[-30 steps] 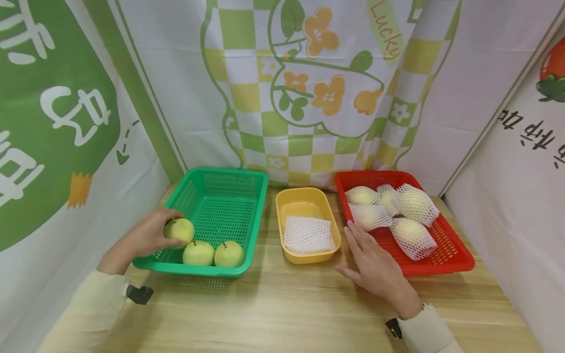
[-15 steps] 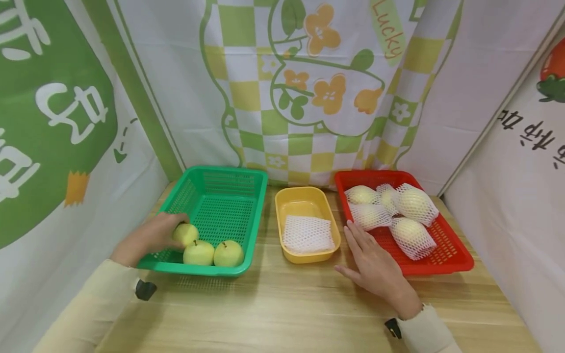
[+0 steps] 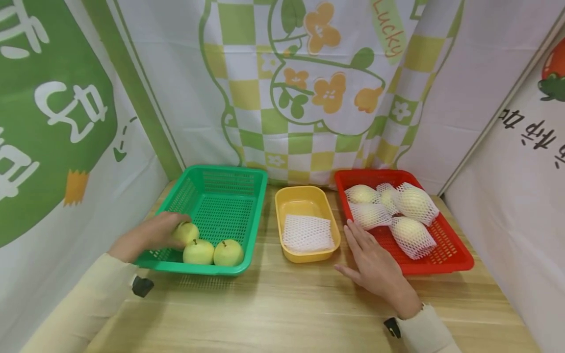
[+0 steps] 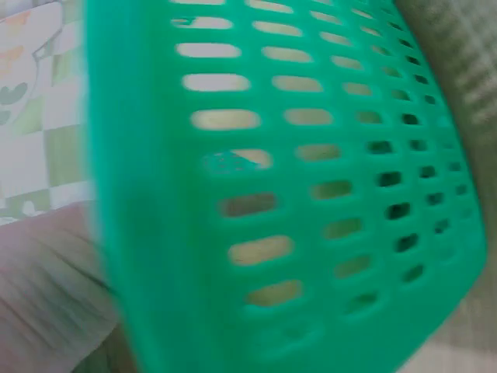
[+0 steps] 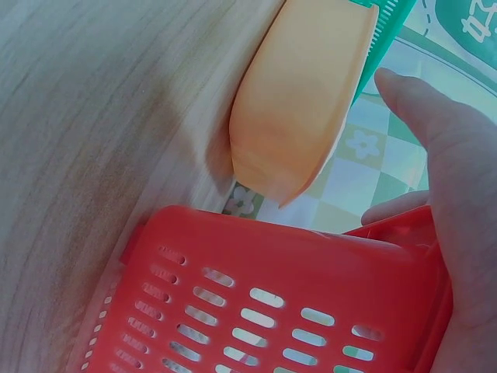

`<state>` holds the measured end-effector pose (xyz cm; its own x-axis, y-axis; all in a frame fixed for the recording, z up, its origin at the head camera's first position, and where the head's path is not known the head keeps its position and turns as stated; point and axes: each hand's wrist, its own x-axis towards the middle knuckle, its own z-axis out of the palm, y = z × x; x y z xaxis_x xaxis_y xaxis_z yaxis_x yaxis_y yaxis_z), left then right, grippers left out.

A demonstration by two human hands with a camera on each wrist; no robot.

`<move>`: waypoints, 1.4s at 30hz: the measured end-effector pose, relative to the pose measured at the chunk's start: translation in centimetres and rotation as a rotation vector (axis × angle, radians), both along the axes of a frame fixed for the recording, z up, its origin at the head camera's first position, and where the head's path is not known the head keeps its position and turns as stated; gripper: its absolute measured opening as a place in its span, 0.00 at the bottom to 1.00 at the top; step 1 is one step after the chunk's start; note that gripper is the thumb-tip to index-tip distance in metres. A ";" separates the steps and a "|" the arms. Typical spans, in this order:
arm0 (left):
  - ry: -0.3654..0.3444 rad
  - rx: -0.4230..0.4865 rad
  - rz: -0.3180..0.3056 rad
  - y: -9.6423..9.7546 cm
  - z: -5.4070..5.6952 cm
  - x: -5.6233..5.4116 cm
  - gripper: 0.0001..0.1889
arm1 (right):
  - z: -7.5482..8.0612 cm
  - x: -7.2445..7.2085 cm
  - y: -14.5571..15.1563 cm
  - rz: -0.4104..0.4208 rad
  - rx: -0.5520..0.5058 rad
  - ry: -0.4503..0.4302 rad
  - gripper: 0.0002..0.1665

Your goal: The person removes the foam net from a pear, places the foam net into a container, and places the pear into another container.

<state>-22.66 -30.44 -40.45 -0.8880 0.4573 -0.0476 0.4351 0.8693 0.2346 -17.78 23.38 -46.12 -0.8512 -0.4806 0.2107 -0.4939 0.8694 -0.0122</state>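
In the head view my left hand holds a round yellow-green pear in the near left part of the green basket. The fingers reach over its top; the thumb is mostly hidden. Two more pears, a middle one and a right one, sit beside it along the near wall. My right hand lies with straight fingers over the left near edge of the red basket, holding nothing. In the left wrist view, the basket's slotted wall covers most of the hand's work.
Between the baskets stands a yellow tray with white foam net sleeves lying flat. Several pears in foam nets fill the red basket's back and middle. Fabric walls enclose the wooden table at the back and sides.
The left hand has moved right and carried the pear down against the middle pear in the green basket. Over the last half second it barely moves. The right hand stays put.
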 end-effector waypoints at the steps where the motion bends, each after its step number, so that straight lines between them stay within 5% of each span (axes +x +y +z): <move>1: 0.002 0.000 0.004 0.1 0.3 0.2 0.35 | 0.0 0.0 0.0 -0.001 -0.002 -0.001 0.60; 7: 0.080 -0.037 -0.015 1.9 2.4 1.2 0.35 | 0.0 0.1 0.2 -0.001 -0.004 0.007 0.60; 12: 0.128 -0.032 -0.025 5.3 4.5 2.9 0.38 | -0.1 0.1 0.3 -0.003 -0.004 0.013 0.60; 16: 0.142 0.017 -0.072 8.3 5.0 4.5 0.42 | -0.1 0.0 0.3 -0.001 -0.015 0.009 0.60; 21: 0.093 0.076 -0.124 11.4 3.7 5.7 0.48 | -0.1 0.0 0.4 0.008 -0.017 0.024 0.60; 26: 0.139 0.058 -0.165 13.7 1.5 6.3 0.50 | -0.3 -0.3 0.3 0.031 -0.013 0.049 0.59; 35: 0.210 -0.021 -0.112 15.4 -2.8 6.6 0.54 | -0.3 -0.3 0.0 0.025 -0.028 0.040 0.58; 42: 0.282 -0.069 -0.106 16.2 -4.0 6.6 0.54 | 0.0 -0.4 0.5 0.035 -0.063 -0.012 0.59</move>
